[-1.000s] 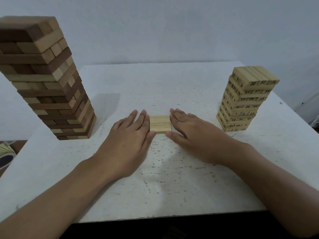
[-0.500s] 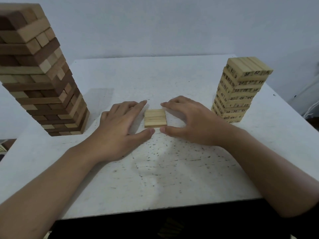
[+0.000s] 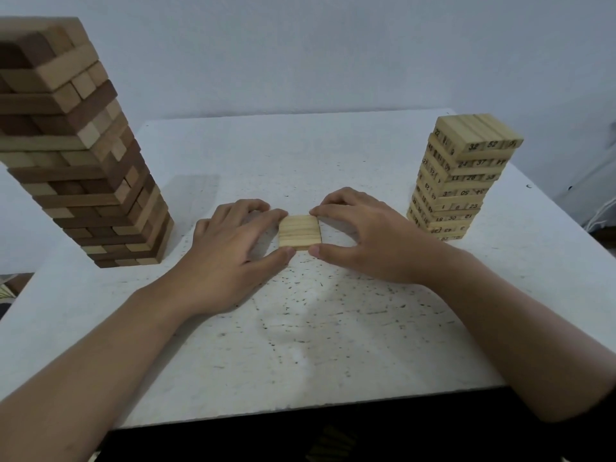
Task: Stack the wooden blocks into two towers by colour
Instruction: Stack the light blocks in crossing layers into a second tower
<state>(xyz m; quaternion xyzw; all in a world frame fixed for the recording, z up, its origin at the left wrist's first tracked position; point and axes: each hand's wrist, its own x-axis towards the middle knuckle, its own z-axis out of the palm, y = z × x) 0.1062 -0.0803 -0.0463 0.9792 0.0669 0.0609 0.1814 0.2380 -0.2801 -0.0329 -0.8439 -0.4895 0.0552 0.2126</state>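
— White speckled table [image 3: 300, 345] nearest; what lies at centre frame?
— A flat row of pale blocks [image 3: 300, 232]. The left hand [image 3: 226, 255] and right hand [image 3: 370, 241] pinch its corners from either side, thumb and forefinger.
— Farther back?
— The brown tower [image 3: 83, 161] upper left, the numbered pale tower [image 3: 463, 175] at right, both apart from the hands.

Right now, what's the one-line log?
left hand pinches pale block row | right hand pinches it | brown tower, numbered pale tower standing

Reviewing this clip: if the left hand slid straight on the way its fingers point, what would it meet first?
The flat square of pale wooden blocks. The left hand has thumb and forefinger on its left corners, so nothing lies between them.
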